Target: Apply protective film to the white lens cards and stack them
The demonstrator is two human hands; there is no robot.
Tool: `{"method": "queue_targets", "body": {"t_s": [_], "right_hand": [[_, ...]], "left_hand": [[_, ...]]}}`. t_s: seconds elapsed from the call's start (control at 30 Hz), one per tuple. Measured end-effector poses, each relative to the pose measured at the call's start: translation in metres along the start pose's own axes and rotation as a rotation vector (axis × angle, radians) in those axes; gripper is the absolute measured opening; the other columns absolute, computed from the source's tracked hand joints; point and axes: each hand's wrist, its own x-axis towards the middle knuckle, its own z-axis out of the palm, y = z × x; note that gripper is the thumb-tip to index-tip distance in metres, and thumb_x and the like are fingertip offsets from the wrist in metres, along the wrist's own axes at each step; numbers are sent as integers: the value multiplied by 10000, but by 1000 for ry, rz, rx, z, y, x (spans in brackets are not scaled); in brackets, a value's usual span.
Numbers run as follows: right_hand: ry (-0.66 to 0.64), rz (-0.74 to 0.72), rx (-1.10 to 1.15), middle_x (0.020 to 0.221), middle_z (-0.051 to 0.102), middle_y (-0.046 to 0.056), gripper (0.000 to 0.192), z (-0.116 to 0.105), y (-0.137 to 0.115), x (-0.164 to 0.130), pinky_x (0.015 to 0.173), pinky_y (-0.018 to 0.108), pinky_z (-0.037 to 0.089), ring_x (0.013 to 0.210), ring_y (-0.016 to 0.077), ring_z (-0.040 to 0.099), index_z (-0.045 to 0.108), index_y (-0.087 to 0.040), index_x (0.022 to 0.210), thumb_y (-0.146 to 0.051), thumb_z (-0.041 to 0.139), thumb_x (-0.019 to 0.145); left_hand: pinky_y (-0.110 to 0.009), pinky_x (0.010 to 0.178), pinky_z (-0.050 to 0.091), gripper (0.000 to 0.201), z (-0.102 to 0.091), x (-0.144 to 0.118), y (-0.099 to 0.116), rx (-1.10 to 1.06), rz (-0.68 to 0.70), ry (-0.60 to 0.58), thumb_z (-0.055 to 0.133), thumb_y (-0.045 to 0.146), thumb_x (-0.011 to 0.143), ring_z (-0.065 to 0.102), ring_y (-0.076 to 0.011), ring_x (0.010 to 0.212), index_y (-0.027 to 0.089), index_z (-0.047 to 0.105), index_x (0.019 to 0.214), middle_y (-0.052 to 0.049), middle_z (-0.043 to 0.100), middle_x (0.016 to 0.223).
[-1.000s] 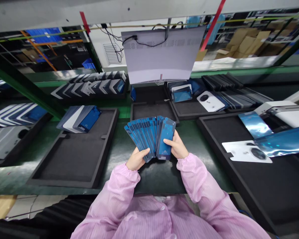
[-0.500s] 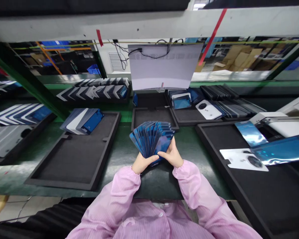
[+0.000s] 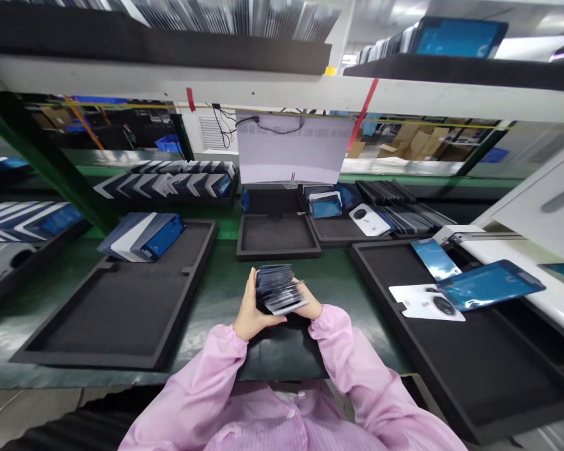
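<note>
- In the head view, I am holding a stack of thin panels between my 2 hands, over the green bench and in front of my body.
- My left hand is clasping the stack's left side: the index finger is running up along it, and the thumb is stretching rightward below the near edge.
- My right hand is gripping the right side. Its fingers are blurring and partly hiding behind the panels, so I cannot tell whether they are spreading or pressing together.
- The panels' edges are facing up toward me, mostly dark, with the nearest 1 showing pale.
- Pink sleeves are covering both my arms, gathering at the wrists.
- Beyond the stack, a small black tray is lying on the bench, and a monitor is showing its back behind that.
- To my left, a large black tray is holding a fanned row of panels at its far end, with a blue 1 on the right.
- To my right, another large tray is carrying a white back cover with a round dark camera patch; a blue sheet is lying against it.
- Overhead, a white shelf is bearing more panels.
</note>
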Motion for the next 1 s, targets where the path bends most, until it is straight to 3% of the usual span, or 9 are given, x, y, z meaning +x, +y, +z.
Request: {"method": "queue_targets", "body": {"t_s": [0.1,0.17,0.27,0.37,0.47,0.53,0.7,0.83,1.0], "right_hand": [[-9,-96,-107,1195,652,72,773,8,-1,1,1062,479,420,1125,288,607,607,-235,1145,-324,913,441],[11,-198,-154,1358,536,94,1008,13,-1,1,1109,463,369,1256,284,518,429,-267,1345,-351,908,462],[-9,-287,-204,1490,371,117,1254,17,2,-1,1174,454,262,1392,281,354,147,-285,1477,-380,902,480],[-38,-301,-245,1540,270,123,1325,18,5,-2,1198,461,192,1424,280,293,27,-291,1493,-370,899,499],[1,-303,-215,1560,219,101,1287,18,7,-2,1197,452,199,1432,264,278,9,-325,1487,-359,880,541],[-1,-289,-200,1532,280,111,1230,17,8,0,1171,462,258,1398,269,345,52,-319,1481,-353,866,560],[65,-196,-322,1208,611,105,752,7,21,4,994,443,463,1103,264,614,427,-231,1255,-328,814,618],[201,-179,-501,979,687,59,570,3,33,4,798,375,546,865,225,679,455,-220,1111,-341,768,650],[181,-136,-642,941,708,29,510,2,34,0,740,302,547,819,194,692,481,-213,1100,-303,731,665]], "left_hand": [[-448,1169,188,1272,10,1,14,-175,-56,110,893,276,487,264,-316,1427,247,120,1497,-175,265,1533],[-420,1156,238,1239,14,6,21,-272,-75,143,895,289,477,292,-314,1417,254,177,1485,-164,284,1530],[-413,1153,251,1211,13,11,25,-293,-50,139,901,287,455,282,-322,1420,260,239,1468,-155,270,1541],[-437,1165,210,1181,11,11,23,-227,-18,99,880,259,509,280,-320,1420,261,206,1478,-153,266,1546],[-457,1160,207,1166,8,14,19,-186,-44,76,862,231,540,292,-311,1415,259,173,1480,-158,260,1546],[-446,1140,254,1135,7,19,15,-220,-80,72,868,227,515,355,-305,1382,243,232,1455,-160,324,1513],[-447,1008,402,804,10,27,-1,-259,-162,121,855,270,520,609,-281,1081,165,489,1228,-133,634,1150],[-448,964,419,736,18,33,-14,-259,-153,135,861,325,471,621,-285,1013,155,541,1112,-121,657,1073],[-459,931,424,768,16,41,-25,-290,-178,124,888,313,328,633,-283,905,147,567,1005,-100,678,965]]}}
